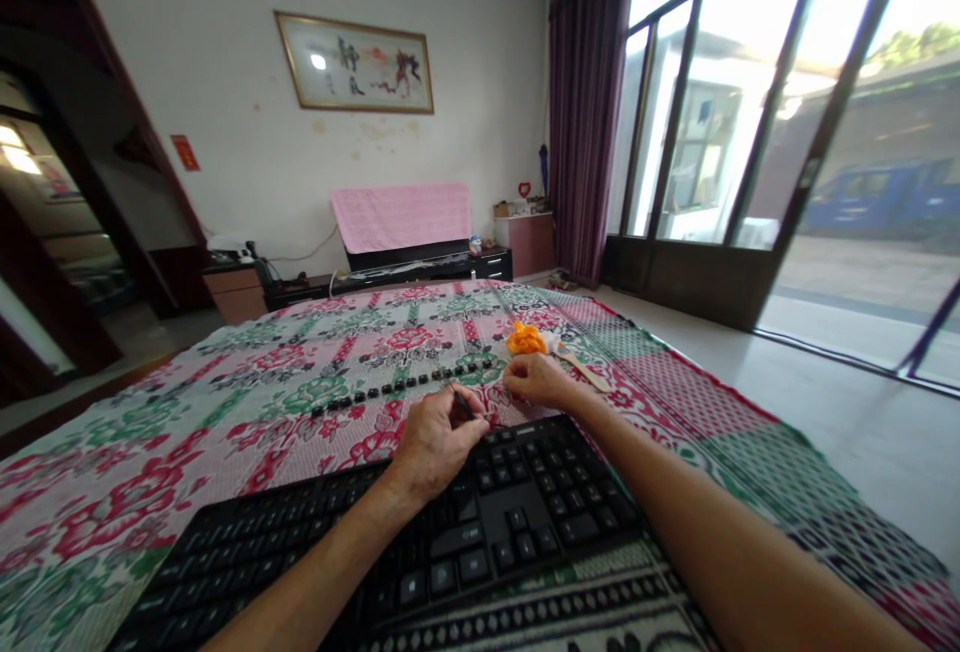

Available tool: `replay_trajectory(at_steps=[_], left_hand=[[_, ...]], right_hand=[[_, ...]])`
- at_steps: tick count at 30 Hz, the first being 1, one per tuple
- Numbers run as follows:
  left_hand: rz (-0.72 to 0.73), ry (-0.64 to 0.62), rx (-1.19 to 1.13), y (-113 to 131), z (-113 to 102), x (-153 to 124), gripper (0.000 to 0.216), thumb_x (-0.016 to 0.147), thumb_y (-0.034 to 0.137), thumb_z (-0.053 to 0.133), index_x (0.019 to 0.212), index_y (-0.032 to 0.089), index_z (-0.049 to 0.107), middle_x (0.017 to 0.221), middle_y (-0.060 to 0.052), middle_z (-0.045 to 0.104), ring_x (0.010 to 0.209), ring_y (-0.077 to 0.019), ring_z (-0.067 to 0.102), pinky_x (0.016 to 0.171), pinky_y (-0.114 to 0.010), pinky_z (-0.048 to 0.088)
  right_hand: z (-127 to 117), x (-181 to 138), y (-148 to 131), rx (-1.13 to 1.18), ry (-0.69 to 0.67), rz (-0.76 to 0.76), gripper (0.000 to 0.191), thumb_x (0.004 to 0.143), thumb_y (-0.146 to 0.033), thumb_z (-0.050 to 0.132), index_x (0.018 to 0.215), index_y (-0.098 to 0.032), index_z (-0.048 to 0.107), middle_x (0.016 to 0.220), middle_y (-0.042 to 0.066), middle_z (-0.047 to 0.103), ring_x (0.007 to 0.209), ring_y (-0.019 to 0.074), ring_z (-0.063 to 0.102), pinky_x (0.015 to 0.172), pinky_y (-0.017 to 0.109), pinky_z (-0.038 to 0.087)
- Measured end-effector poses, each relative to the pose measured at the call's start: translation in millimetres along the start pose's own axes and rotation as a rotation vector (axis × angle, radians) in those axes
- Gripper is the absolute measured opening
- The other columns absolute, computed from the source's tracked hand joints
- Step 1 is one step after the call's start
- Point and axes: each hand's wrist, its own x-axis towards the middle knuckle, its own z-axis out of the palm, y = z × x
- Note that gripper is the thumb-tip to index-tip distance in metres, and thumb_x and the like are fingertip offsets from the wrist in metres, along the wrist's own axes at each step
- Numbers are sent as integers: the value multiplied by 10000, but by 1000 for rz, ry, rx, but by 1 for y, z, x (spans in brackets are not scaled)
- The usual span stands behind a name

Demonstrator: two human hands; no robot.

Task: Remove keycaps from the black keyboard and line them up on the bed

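1. Well, through the head camera I see the keyboard (517,507) lying on a patterned cloth (187,447), and I place everything else from it.
2. Beyond the keyboard's far right corner I see an orange bundle (526,338), with a pale flat handle (583,370) just beside it.
3. Far past the keyboard, against the wall, I make out a pink towel (401,217) below a framed picture (356,64); glass doors (720,122) stand well off to its right.
4. My left forearm (330,557) crosses the keyboard and hides part of its middle; my right forearm (690,512) passes along its right end.
5. At the keyboard's far edge, my left hand (442,437) pinches a small dark piece (463,404) between thumb and finger.
6. Past that edge, my right hand (536,379) has curled fingers near the orange bundle; I cannot tell whether they grip anything.
7. Beyond the keyboard, the row of black keycaps (399,386) runs leftward, its right end near my right fingertips.
8. I count one keyboard, one orange bundle, one pale flat handle and roughly fourteen keycaps.
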Motion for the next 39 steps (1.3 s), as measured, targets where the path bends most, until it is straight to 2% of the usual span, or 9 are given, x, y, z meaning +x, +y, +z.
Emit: replay_trajectory(at_steps=[9, 15, 19, 24, 39], left_hand=[[17, -54, 30, 1, 6, 2, 85, 645, 196, 535, 725, 179, 557, 611, 30, 574, 563, -107, 529, 545, -206, 383], [34, -46, 104, 2, 10, 3, 82, 651, 182, 525, 728, 185, 552, 594, 38, 549, 547, -103, 504, 535, -204, 361], [111, -20, 191, 7, 13, 0, 81, 666, 157, 511, 730, 193, 545, 592, 33, 546, 550, -111, 499, 548, -215, 350], [216, -21, 284, 11, 16, -2, 89, 691, 131, 487, 727, 194, 539, 591, 27, 538, 541, -109, 483, 553, -220, 339], [37, 18, 102, -7, 15, 15, 74, 649, 173, 523, 724, 178, 523, 565, 45, 516, 525, -96, 478, 510, -200, 345]], right_hand=[[2, 0, 1, -36, 26, -19, 185, 695, -252, 489, 648, -145, 632, 613, 15, 624, 556, 98, 521, 507, 178, 337], [4, -1, -2, -41, 12, -21, 183, 695, -248, 492, 641, -141, 630, 603, 13, 617, 554, 97, 519, 490, 178, 317], [9, -1, -8, -32, 12, -82, 170, 690, -251, 512, 639, -146, 635, 598, 5, 616, 552, 93, 518, 492, 174, 312], [10, -2, -12, -59, 13, -73, 184, 693, -273, 516, 634, -151, 641, 596, 11, 620, 545, 94, 515, 487, 179, 302], [9, -3, -14, -97, 7, -70, 187, 685, -248, 494, 629, -148, 642, 573, 18, 603, 512, 96, 489, 465, 195, 271]])
